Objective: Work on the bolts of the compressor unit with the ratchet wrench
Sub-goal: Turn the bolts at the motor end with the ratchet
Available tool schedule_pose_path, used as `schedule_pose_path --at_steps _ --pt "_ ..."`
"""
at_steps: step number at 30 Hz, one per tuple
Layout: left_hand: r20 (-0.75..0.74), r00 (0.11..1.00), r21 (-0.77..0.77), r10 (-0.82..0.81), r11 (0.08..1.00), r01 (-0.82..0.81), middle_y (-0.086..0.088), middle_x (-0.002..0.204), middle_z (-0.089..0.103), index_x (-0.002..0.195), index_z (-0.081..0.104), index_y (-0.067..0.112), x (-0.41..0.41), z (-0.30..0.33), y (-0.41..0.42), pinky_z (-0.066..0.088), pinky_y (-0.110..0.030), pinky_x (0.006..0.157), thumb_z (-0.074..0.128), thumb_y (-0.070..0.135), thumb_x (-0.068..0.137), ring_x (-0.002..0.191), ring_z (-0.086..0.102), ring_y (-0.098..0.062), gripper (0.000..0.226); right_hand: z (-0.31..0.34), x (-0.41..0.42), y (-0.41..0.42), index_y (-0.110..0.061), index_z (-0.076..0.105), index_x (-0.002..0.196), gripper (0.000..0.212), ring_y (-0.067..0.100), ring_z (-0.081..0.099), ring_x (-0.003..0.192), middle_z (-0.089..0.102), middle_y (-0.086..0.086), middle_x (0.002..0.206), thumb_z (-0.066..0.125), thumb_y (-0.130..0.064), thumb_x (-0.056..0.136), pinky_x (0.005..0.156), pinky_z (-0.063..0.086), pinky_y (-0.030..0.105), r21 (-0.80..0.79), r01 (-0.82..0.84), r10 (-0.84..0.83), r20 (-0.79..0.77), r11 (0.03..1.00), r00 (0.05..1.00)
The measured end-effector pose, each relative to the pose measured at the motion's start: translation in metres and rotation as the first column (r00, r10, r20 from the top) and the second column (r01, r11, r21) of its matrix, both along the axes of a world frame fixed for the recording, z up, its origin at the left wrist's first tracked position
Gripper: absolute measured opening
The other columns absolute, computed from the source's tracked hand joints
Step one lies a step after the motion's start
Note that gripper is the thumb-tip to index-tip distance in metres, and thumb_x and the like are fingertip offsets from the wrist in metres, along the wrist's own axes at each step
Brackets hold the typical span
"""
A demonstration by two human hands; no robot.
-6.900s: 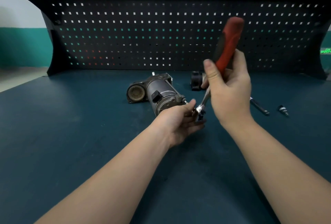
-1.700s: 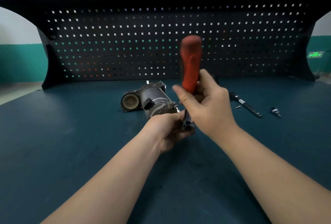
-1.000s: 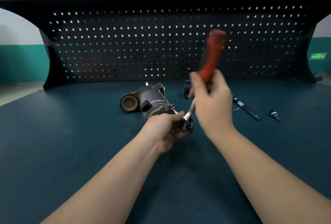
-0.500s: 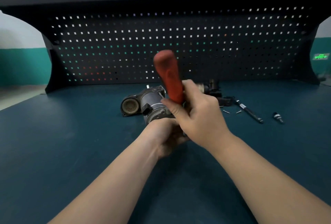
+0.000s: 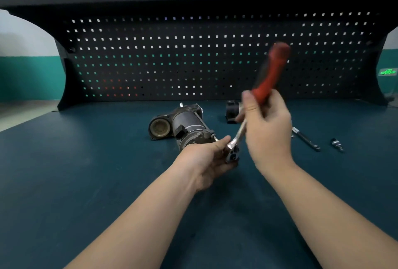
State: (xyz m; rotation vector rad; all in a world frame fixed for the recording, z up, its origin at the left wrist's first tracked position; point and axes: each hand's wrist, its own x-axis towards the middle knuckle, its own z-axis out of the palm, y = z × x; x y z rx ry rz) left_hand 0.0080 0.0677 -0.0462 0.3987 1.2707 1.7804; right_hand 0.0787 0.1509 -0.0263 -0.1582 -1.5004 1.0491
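A: Head view first: your counter [image 5: 86, 182] carries the compressor unit [image 5: 183, 126] near the middle, lying on its side with its long axis running from the pegboard [image 5: 193, 57] toward you and slightly right.

B: And my hands?

A: Your left hand [image 5: 206, 159] sits at the unit's near end, fingers curled around the ratchet head [image 5: 232, 152], steadying it where the bolts are. I can't see the socket or the bolt itself behind your fingers. Your right hand [image 5: 267, 126] has a closed grip on the lower part of the ratchet wrench [image 5: 271, 75], red handle pointing up and to the right, blurred.

B: Which way does the next swing go?

A: I'd judge the head is the pivot, just beside the unit's near end and lower left of your right hand. The handle stands across the unit's axis, so you swing in that plane; your left hand is nearer the bolt.

B: Anything else out?

A: An extension bar [image 5: 305, 139] and a small bit [image 5: 337, 144] lie well apart on the right.
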Motion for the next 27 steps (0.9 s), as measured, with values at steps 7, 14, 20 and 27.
schedule_pose_path --at_steps 7,14,20,27 --pt "0.069 0.998 0.005 0.01 1.0 -0.01 -0.013 0.072 0.062 0.083 0.056 0.0 -0.001 0.003 0.0 0.058 -0.035 0.054 0.052 0.004 0.093 0.067 0.06 -0.023 0.012 -0.002 -0.001 0.007 -0.024 0.05 0.081 0.02 0.007 0.052 0.039 0.061 0.0 0.06 0.054 -0.038 0.095 0.04 0.04 0.023 -0.251 0.11 -0.091 0.087 0.962 0.992" --pt "0.056 0.998 -0.006 0.017 1.0 -0.017 -0.014 0.077 0.064 0.084 0.056 0.002 -0.001 0.002 0.002 0.057 -0.032 0.061 0.054 0.007 0.093 0.071 0.062 -0.023 0.01 -0.009 -0.004 0.019 -0.018 0.049 0.084 0.02 0.001 0.036 0.027 0.056 0.004 0.061 0.049 -0.029 0.1 0.03 0.025 0.015 -0.753 -0.122 0.104 -0.072 0.647 0.992" --pt "-0.027 0.998 0.001 -0.049 0.999 0.049 -0.006 0.062 0.064 0.076 0.061 0.003 0.002 -0.001 0.0 0.055 -0.022 0.048 0.048 0.0 0.092 0.063 0.063 -0.016 0.021 -0.003 0.003 -0.013 -0.032 0.045 0.085 0.017 0.017 0.061 0.053 0.06 -0.001 0.062 0.058 -0.044 0.088 0.051 0.048 0.035 0.444 0.057 -0.135 0.146 0.894 0.98" --pt "0.063 0.998 0.001 0.018 1.0 -0.018 -0.012 0.077 0.061 0.09 0.056 0.0 0.001 0.002 0.001 0.055 -0.035 0.065 0.051 0.004 0.093 0.069 0.06 -0.021 0.007 -0.009 -0.005 0.016 -0.022 0.048 0.085 0.021 0.006 0.046 0.032 0.06 -0.002 0.056 0.049 -0.038 0.097 0.037 0.035 0.02 -0.527 0.09 -0.063 0.07 0.845 0.996"
